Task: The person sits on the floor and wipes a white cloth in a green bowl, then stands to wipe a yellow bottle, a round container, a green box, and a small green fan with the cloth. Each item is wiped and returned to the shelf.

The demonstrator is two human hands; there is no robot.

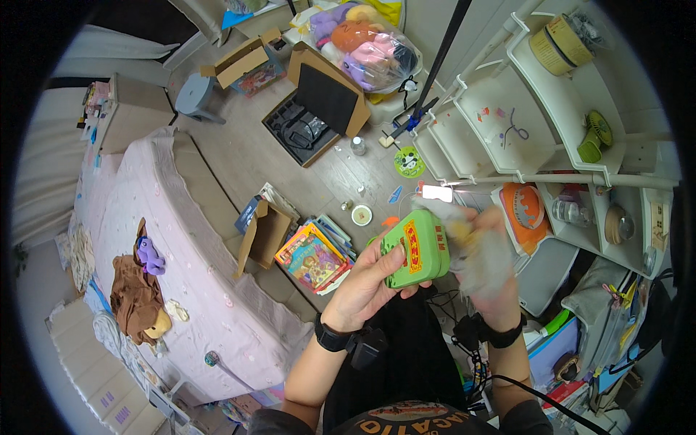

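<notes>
My left hand [364, 285] grips a green tin box [394, 269] with rounded corners and a red-and-yellow label bearing writing. Its thumb presses on the label side, with the fingers wrapped beneath. Just right of the tin, my right hand [493, 296] holds a greyish-white cloth or wipe [484, 258] with a yellowish patch, blurred by motion. The cloth is close to the tin's right end; whether they touch is unclear. Below and left of the tin lies a stack of picture books [312, 255] on the floor, beside an open cardboard box [263, 234].
White shelf bins [505, 130] rise on the right, holding a green handheld fan [594, 138]. An open box with black equipment [304, 130], a clear bottle [358, 145] and a stool [196, 95] stand on the floor. The bed [217, 310] is left. A cable [549, 399] trails past my right arm.
</notes>
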